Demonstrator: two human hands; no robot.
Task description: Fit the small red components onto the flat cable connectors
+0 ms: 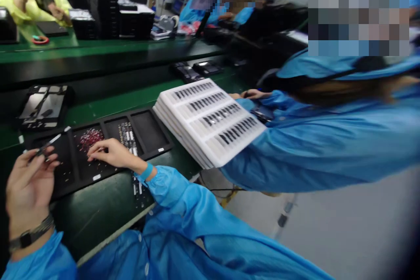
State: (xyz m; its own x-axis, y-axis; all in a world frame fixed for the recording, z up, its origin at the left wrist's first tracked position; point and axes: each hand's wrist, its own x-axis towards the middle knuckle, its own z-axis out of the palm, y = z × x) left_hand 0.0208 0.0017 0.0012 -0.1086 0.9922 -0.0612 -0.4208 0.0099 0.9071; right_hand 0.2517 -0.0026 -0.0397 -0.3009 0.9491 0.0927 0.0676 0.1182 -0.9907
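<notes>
My left hand (pixel 31 179) is at the left, its fingers closed on a thin dark strip with a whitish end (pixel 54 140), held up at a slant over the tray. My right hand (pixel 113 153) reaches into a compartment of the black tray (pixel 76 157). Its thumb and fingertips are pinched together beside a scatter of tiny red and pale pieces (pixel 90 138); anything between them is too small to make out. Just past that hand, narrow black-and-white strips (pixel 127 133) lie in another compartment. More such strips (pixel 138 190) lie on the green table below the tray.
Stacked white foam trays (pixel 210 122) with rows of dark parts stand right of the black tray. A co-worker's blue sleeve (pixel 311 153) reaches close to them. A black fixture (pixel 44 107) sits at the back left. The green table's front edge (pixel 114 236) runs before me.
</notes>
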